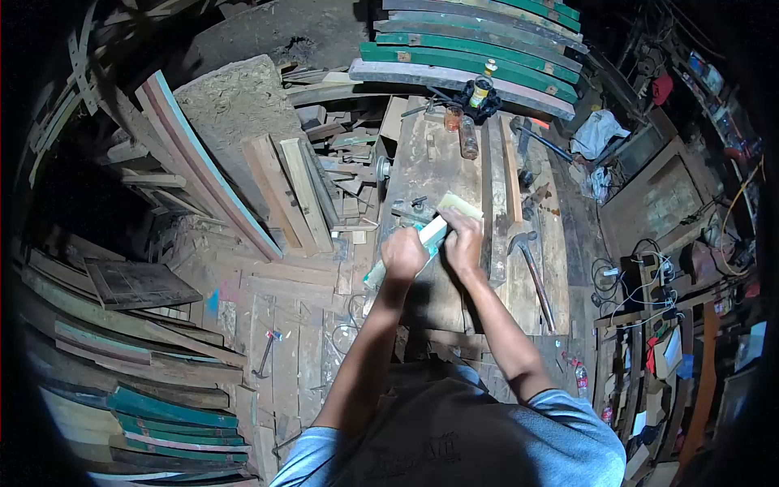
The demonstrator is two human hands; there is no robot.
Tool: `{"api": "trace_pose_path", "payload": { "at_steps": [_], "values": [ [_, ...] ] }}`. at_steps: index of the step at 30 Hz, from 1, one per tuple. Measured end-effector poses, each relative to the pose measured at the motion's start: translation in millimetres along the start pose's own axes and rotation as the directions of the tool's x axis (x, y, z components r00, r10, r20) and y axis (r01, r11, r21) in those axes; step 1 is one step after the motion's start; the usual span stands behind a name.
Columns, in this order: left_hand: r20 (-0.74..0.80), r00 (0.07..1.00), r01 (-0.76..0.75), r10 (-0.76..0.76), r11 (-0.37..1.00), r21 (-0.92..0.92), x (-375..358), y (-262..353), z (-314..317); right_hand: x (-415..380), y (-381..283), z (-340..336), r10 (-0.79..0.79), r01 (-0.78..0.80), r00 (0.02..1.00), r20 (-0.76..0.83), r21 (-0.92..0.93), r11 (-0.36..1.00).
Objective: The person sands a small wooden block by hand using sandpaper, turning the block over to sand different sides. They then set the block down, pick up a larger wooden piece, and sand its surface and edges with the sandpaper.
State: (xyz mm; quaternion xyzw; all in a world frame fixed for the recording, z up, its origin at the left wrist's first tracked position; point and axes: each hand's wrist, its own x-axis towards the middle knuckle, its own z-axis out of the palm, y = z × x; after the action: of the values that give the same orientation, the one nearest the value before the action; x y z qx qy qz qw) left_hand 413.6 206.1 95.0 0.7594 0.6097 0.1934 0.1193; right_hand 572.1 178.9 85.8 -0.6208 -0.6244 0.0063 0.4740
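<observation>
Over the front left part of the wooden workbench (442, 288), my two hands are closed on a short piece of wood (432, 233) with a pale face and green paint along its side. My left hand (404, 252) is wrapped round its near end. Farther up, my right hand (462, 241) has its fingers bent over the piece, close to a pale yellowish end (459, 203). The undersides of both hands are hidden. To the right of my right hand lies a claw hammer (535, 280), its head pointing away from me.
Jars (468, 140) and a bottle (480, 89) stand at the bench's far end. Behind them are stacked green-painted boards (471, 61). Planks (280, 195) lean on the left, and another hammer (264, 355) lies on the floor. Cables (649, 280) hang at the right.
</observation>
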Motion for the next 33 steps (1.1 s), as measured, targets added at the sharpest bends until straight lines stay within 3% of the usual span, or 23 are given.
{"api": "trace_pose_path", "payload": {
  "at_steps": [3,4,5,7,9,11,13,14,15,17,19,21,22,25,26,29,30,31,33],
  "values": [
    [0.029,1.0,-0.004,0.004,1.0,-0.001,7.1,-4.8,3.4,-16.1,-10.1,-10.0,-0.236,0.22,0.951,0.198,0.095,0.971],
    [0.025,1.0,-0.004,0.005,1.0,-0.009,5.9,-4.5,5.7,-4.8,-1.9,-21.1,-0.229,0.206,0.951,0.208,0.127,0.97],
    [0.048,0.999,0.011,-0.011,1.0,-0.011,4.9,0.9,-3.1,2.0,16.8,-16.3,-0.109,0.103,0.986,0.128,0.052,0.993],
    [0.077,0.997,0.024,-0.023,0.999,-0.022,1.8,5.3,-10.7,7.3,24.4,-11.4,-0.016,0.015,1.0,0.016,0.008,1.0],
    [0.083,0.997,0.003,0.0,1.0,-0.028,6.7,0.1,-8.7,-10.3,1.6,-11.3,-0.193,0.179,0.965,0.179,0.089,0.98],
    [0.101,0.994,0.047,-0.047,0.999,-0.002,8.1,0.9,-4.6,-6.5,-2.5,-30.2,-0.249,0.209,0.931,0.266,0.169,0.963],
    [0.113,0.993,0.045,-0.045,0.999,0.001,5.7,4.1,-9.0,2.3,30.3,-18.7,-0.015,0.0,0.994,0.112,0.13,0.991],
    [0.191,0.98,0.061,-0.061,0.998,0.009,6.0,11.7,-25.5,2.8,30.2,-15.9,-0.03,0.025,0.997,0.073,0.07,0.997],
    [0.185,0.981,0.063,-0.063,0.998,0.005,5.5,9.1,-22.8,-3.2,14.4,-18.7,-0.072,0.07,0.992,0.1,0.03,0.997],
    [0.168,0.984,0.058,-0.057,0.998,0.001,8.5,7.1,-23.1,-20.2,-1.0,-21.2,-0.267,0.243,0.939,0.216,0.132,0.961],
    [0.148,0.989,0.003,-0.01,0.999,0.042,3.1,10.3,-22.7,-13.8,23.2,-24.0,-0.237,0.202,0.938,0.252,0.156,0.967],
    [0.158,0.987,0.021,-0.027,0.999,0.037,2.2,10.8,-23.1,3.4,29.7,-21.4,-0.038,0.029,0.995,0.089,0.099,0.995],
    [0.174,0.984,0.034,-0.041,0.998,0.045,2.0,10.7,-23.4,0.8,25.4,-14.6,-0.013,0.01,0.998,0.058,0.059,0.998],
    [0.216,0.974,0.053,-0.067,0.996,0.072,6.1,12.4,-27.3,-20.5,-3.4,-17.4,-0.318,0.282,0.928,0.195,0.191,0.94],
    [0.234,0.969,0.057,-0.074,0.995,0.08,7.2,14.6,-30.0,-18.2,13.0,-15.3,-0.287,0.251,0.924,0.254,0.164,0.954],
    [0.216,0.974,0.058,-0.072,0.996,0.07,4.1,16.8,-31.7,8.9,30.1,-14.7,-0.014,0.01,0.999,0.044,0.099,0.995],
    [0.224,0.971,0.072,-0.088,0.994,0.076,2.5,15.1,-29.5,7.9,20.9,-9.9,-0.014,0.013,1.0,0.014,0.069,0.998],
    [0.229,0.969,0.08,-0.097,0.993,0.083,3.9,14.2,-28.1,-5.3,21.3,2.8,-0.033,0.021,0.997,0.074,0.156,0.988],
    [0.227,0.969,0.084,-0.101,0.993,0.086,8.2,16.7,-30.9,-21.6,-4.2,-11.8,-0.297,0.257,0.941,0.164,0.231,0.939]
  ]
}}
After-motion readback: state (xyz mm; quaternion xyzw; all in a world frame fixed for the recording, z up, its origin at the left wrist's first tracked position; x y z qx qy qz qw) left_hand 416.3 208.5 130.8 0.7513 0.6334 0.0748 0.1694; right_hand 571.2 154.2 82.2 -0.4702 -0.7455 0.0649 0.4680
